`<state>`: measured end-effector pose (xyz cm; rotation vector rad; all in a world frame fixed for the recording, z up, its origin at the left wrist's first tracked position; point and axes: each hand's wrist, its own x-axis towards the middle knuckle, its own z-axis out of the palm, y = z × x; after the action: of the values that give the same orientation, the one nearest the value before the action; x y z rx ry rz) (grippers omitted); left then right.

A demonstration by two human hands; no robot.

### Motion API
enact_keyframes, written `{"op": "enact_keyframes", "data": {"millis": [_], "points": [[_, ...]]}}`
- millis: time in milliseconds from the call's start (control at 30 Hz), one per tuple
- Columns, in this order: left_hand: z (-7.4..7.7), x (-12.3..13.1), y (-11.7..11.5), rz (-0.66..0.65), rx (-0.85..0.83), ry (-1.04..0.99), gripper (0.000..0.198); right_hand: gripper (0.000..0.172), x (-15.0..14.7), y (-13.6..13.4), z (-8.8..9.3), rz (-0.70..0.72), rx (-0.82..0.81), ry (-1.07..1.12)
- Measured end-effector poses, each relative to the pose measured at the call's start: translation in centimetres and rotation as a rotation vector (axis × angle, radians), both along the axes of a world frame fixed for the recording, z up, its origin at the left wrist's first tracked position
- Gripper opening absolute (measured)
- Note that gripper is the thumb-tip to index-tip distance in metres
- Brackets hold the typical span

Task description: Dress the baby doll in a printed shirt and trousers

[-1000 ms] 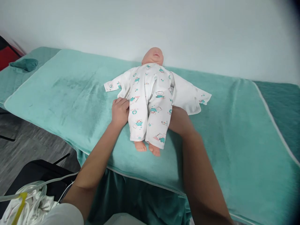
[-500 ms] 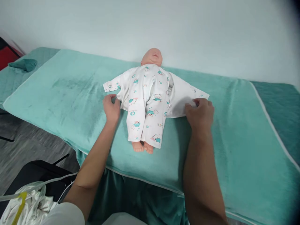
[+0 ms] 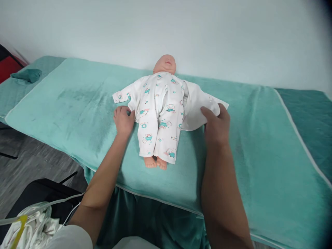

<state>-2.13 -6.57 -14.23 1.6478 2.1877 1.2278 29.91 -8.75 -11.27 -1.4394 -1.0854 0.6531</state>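
Note:
A baby doll [image 3: 166, 64] lies on its back with its head toward the wall and bare feet toward me. It wears white printed trousers [image 3: 160, 128]. A white printed baby shirt [image 3: 193, 93] is spread open beneath it, sleeves out to both sides; whether the arms are inside is hidden. My right hand [image 3: 217, 122] pinches the shirt's right front panel, and its edge is lifted and folding over. My left hand [image 3: 123, 120] rests on the bed at the shirt's left edge, fingers loosely bent, thumb apart and against the cloth.
A green velvety cover [image 3: 77, 100] lies over the massage bed, which has a face hole [image 3: 27, 75] at its far left. The white wall [image 3: 233, 41] runs along the back. At lower left, a black chair [image 3: 44, 190] carries crumpled white cloth [image 3: 38, 224] and clear tubing.
My right hand has raised the edge of the shirt's right panel and moved slightly left. My left hand has shifted a little toward the doll, its thumb now against the shirt's side.

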Motion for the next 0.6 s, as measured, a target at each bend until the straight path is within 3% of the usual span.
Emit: {"op": "enact_keyframes", "data": {"millis": [100, 233, 400, 600], "points": [[-0.5, -0.4, 0.1, -0.057, 0.082, -0.108, 0.011, 0.034, -2.9, -1.2, 0.5, 0.271, 0.203, 0.134], [-0.5, -0.4, -0.1, -0.084, 0.174, -0.289, 0.011, 0.036, -5.2, -2.6, 1.7, 0.559, 0.279, 0.1], [-0.2, -0.1, -0.6, -0.127, 0.28, -0.356, 0.028, 0.015, -5.0, -2.5, 1.7, 0.528, 0.332, 0.182], [0.5, 0.6, -0.9, -0.205, 0.374, -0.337, 0.053, 0.022, -4.8, -2.1, 1.5, 0.52, 0.243, 0.251]]}}
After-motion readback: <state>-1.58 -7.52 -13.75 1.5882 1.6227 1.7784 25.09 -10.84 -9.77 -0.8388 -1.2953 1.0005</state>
